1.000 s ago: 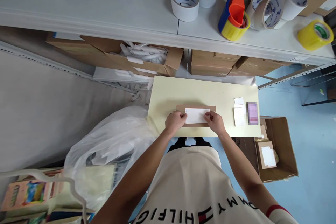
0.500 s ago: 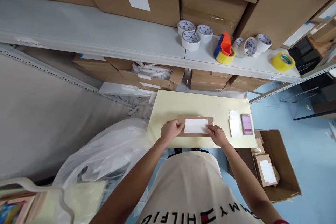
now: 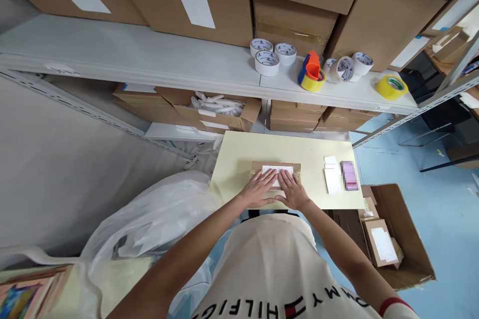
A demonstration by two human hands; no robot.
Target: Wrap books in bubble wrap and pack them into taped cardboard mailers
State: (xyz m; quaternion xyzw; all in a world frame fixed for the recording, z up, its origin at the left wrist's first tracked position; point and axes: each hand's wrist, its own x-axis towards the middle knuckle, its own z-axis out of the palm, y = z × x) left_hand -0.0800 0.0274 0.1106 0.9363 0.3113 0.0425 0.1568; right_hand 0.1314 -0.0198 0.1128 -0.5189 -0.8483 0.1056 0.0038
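A flat brown cardboard parcel (image 3: pixel 294 166) lies on a small pale yellow table (image 3: pixel 243 152). A white label (image 3: pixel 279 168) is on top of the parcel. My left hand (image 3: pixel 258 190) rests flat on the parcel's left part, fingers stretched out over the label. Beside it, my right hand (image 3: pixel 292 191) lies flat too, fingers spread on the label's right part. Both hands are open and press down; neither grips anything.
White labels (image 3: pixel 331 177) and a pink stack (image 3: pixel 349 175) lie at the table's right. An open carton (image 3: pixel 400 229) with parcels stands on the floor to the right. A clear plastic bag (image 3: pixel 149 219) bulges at left. Tape rolls (image 3: pixel 267 62) and a dispenser (image 3: pixel 311 72) sit on the shelf behind.
Both hands left the label's ends, where they pinched it, and now lie flat and open on top of it. The camera has tilted up, showing more of the shelf.
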